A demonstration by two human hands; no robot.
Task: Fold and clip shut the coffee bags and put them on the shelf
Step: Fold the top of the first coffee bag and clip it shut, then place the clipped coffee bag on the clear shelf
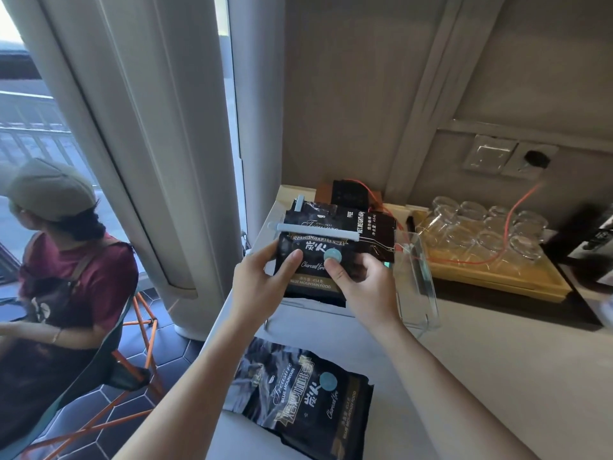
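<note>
Item 1: clipped coffee bag (311,260), black, upright, its folded top shut under a pale blue clip bar (318,231). It stands in a clear acrylic organiser (419,293) at the far left end of the white counter (464,360). The bag's base is hidden behind the organiser's front lip.

Item 2: left hand (255,287), grasping the bag's left edge, thumb on the front panel, fingers hidden behind the bag.

Item 3: right hand (365,290), grasping the bag's right lower part, thumb pressed just beneath the round teal sticker (332,254); remaining fingers wrapped out of view.

Item 4: further dark bags (368,224) behind the held one, mostly covered; a second pale clip (300,204) pokes up at their left. Their number cannot be told.

Item 5: unclipped coffee bag (305,400), lying flat on the counter near the front-left edge, between the forearms, lower corner cut off by the frame.

Item 6: wooden tray (497,277) of upturned glasses (487,227), just right of the organiser, with an orange cable (517,200) draped across.

Item 7: dark appliance (593,240), right edge, cropped and blurred.

Open room: bare counter lies right of the flat bag. The counter's left edge drops to tiled floor, where a seated person (66,260) in a cap occupies a folding stool.
</note>
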